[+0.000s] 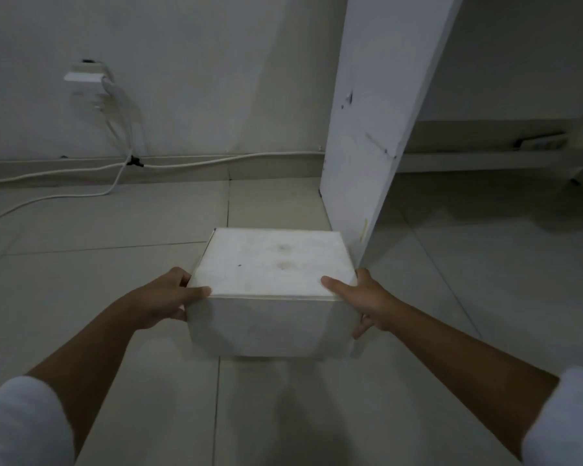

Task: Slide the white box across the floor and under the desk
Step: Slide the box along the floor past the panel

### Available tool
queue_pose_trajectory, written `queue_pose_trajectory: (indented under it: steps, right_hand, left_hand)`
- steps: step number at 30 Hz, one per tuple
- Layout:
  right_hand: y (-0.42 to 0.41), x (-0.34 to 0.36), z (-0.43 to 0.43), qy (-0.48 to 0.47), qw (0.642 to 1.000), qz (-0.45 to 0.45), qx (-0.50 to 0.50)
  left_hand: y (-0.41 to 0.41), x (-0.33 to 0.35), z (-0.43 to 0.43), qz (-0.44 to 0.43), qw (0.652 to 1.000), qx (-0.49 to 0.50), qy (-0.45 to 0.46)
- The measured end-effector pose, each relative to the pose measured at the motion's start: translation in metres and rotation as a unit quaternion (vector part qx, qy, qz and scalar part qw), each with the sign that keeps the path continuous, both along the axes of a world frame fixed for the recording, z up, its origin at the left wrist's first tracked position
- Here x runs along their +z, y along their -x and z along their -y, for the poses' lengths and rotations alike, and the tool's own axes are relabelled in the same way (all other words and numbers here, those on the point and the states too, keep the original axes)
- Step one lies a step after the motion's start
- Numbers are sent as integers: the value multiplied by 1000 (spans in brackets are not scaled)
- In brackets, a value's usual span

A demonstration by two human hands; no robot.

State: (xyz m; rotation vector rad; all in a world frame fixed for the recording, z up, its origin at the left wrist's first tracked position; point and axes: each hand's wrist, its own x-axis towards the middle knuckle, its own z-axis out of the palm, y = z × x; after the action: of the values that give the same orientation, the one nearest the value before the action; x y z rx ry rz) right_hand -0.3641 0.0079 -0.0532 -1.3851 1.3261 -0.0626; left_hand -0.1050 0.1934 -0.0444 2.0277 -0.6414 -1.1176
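Note:
A white box (273, 264) rests on the tiled floor in the middle of the head view, its lid closed and slightly stained. My left hand (167, 297) grips its near left corner, thumb on the lid and fingers along the side. My right hand (364, 299) holds the near right corner the same way. The desk's white side panel (377, 122) stands upright just right of the box, its front edge almost touching the box's right side. The shadowed space under the desk (485, 213) opens to the right of that panel.
White cables (81, 193) run along the skirting and across the floor at the left, up to a wall socket with a plug (88, 75). A power strip (539, 142) lies by the wall under the desk. Tiled floor (98, 264) spreads around the box.

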Motion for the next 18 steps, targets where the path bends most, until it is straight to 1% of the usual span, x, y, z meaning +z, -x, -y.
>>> queue_pose_trajectory:
  steps: [7, 11, 18]
  right_hand:
    - [44, 7, 11, 1, 999, -12, 39]
    - [85, 1, 23, 16, 998, -27, 50]
    - [150, -9, 49, 16, 996, -42, 71]
  left_hand:
    - [41, 12, -4, -22, 998, -50, -24]
    - [78, 4, 6, -36, 994, -94, -36]
    - [140, -6, 29, -56, 990, -115, -59]
